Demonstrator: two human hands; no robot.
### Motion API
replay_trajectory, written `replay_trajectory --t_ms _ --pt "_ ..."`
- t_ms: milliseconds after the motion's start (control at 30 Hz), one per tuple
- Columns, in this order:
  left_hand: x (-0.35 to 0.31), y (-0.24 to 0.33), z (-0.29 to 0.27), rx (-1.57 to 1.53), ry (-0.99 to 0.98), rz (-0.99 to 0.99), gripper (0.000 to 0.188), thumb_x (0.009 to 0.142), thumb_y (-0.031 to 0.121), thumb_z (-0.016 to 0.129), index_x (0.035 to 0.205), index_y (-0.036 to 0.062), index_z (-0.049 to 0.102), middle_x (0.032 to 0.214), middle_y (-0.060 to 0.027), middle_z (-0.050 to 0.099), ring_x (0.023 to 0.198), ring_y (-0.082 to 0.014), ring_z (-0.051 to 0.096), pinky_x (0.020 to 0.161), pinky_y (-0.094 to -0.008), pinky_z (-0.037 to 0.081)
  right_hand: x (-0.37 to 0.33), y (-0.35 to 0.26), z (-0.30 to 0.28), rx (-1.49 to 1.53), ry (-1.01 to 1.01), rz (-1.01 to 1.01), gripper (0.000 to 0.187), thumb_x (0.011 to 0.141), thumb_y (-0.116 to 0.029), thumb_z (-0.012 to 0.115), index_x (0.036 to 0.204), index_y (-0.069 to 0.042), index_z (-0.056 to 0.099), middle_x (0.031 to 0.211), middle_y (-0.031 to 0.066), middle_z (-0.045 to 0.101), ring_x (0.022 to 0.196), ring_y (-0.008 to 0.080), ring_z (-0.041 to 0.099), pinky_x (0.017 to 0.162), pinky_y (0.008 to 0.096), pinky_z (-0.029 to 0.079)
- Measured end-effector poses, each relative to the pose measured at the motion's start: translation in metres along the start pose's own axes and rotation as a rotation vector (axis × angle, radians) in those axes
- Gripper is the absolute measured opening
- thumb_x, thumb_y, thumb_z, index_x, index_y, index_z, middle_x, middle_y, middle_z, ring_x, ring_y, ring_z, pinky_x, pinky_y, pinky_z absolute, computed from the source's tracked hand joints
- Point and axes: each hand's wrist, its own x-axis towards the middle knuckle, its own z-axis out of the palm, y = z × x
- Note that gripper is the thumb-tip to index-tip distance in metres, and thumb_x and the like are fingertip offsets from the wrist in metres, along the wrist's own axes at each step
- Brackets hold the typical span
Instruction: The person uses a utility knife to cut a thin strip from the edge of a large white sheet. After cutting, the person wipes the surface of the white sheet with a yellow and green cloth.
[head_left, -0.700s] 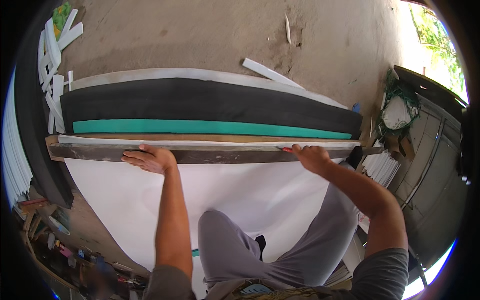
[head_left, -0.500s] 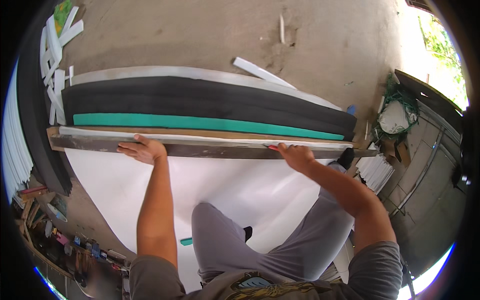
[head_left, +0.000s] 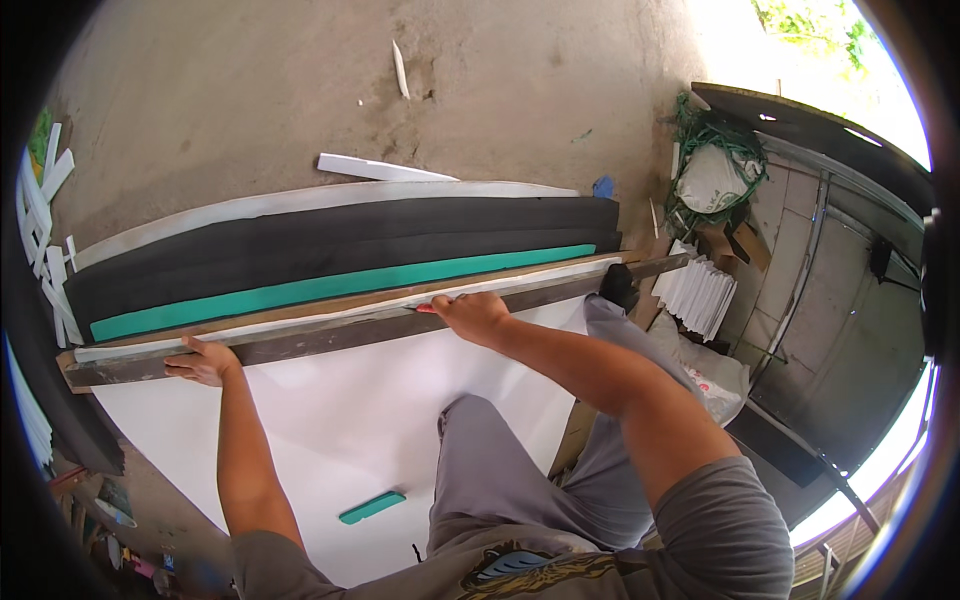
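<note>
A long dark straight bar [head_left: 300, 343] lies across a large white foam-like sheet [head_left: 310, 420], along a narrow white strip. Toward the bar's left end, my left hand [head_left: 205, 362] rests on it with the fingers spread, pressing it down. My right hand [head_left: 472, 317] is closed around a red-handled cutting knife [head_left: 427, 308], its tip at the bar's far edge. My dark-covered foot [head_left: 619, 286] stands by the right part of the bar. On the white sheet near my leg is a small green piece [head_left: 372, 507].
Beyond the bar lie a green strip [head_left: 340, 290] and dark sheets [head_left: 360, 232]. White offcuts [head_left: 40, 220] are heaped at the left; another white strip [head_left: 385, 170] lies on the concrete floor. A stack of white pieces [head_left: 695, 290] and a white sack [head_left: 712, 180] stand at the right.
The view has swung toward the right. My right hand with the knife has slid left along the bar, farther from my foot. My left hand still rests on the bar.
</note>
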Motion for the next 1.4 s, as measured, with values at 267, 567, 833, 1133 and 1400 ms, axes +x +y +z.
replay_trajectory --t_ms 267,567,833,1133,1400 --pt "0.005 -0.006 0.004 -0.025 0.018 -0.014 0.093 0.104 0.068 0.03 0.163 -0.0026 0.016 0.169 -0.0277 0.011 0.154 -0.0436 0.022 0.124 -0.049 0.026 0.003 0.011 0.007 0.03 0.034 -0.074 0.018 0.098 -0.012 0.057 0.109 -0.001 0.048 0.074 0.0129 0.072 0.065 0.0262 0.075 0.05 0.0388 0.057" --pt "0.006 0.006 -0.007 0.006 -0.019 -0.041 0.092 0.103 0.069 0.025 0.164 0.0006 0.012 0.171 -0.0221 0.007 0.157 -0.0384 0.017 0.127 -0.0448 0.023 0.002 0.002 -0.017 0.064 -0.084 -0.062 0.025 0.097 -0.012 0.062 0.114 0.002 0.052 0.082 0.0123 0.075 0.073 0.0246 0.076 0.056 0.0339 0.059" --pt "0.01 0.001 -0.007 0.023 -0.031 -0.059 0.087 0.105 0.065 0.026 0.165 0.0035 0.013 0.172 -0.0183 0.008 0.156 -0.0371 0.021 0.124 -0.0453 0.03 -0.008 0.019 -0.001 0.069 -0.008 -0.078 0.031 0.096 -0.014 0.063 0.117 0.005 0.052 0.079 0.0117 0.074 0.071 0.0236 0.076 0.056 0.0337 0.06" --pt "0.028 -0.019 0.0 -0.088 0.002 -0.078 0.087 0.105 0.063 0.035 0.164 0.0011 0.018 0.171 -0.0218 0.011 0.154 -0.0421 0.023 0.124 -0.048 0.028 -0.071 0.125 0.046 -0.029 -0.019 -0.018 0.027 0.096 -0.014 0.061 0.115 0.003 0.052 0.075 0.0104 0.072 0.067 0.0247 0.076 0.053 0.0372 0.06" --pt "0.05 -0.027 0.004 -0.155 0.025 -0.086 0.088 0.104 0.061 0.045 0.161 -0.0031 0.024 0.168 -0.0274 0.016 0.15 -0.0485 0.029 0.123 -0.052 0.03 -0.129 0.227 0.105 -0.15 -0.039 0.051 0.024 0.097 -0.016 0.059 0.114 -0.001 0.051 0.077 0.0121 0.072 0.067 0.0268 0.076 0.053 0.0385 0.061"
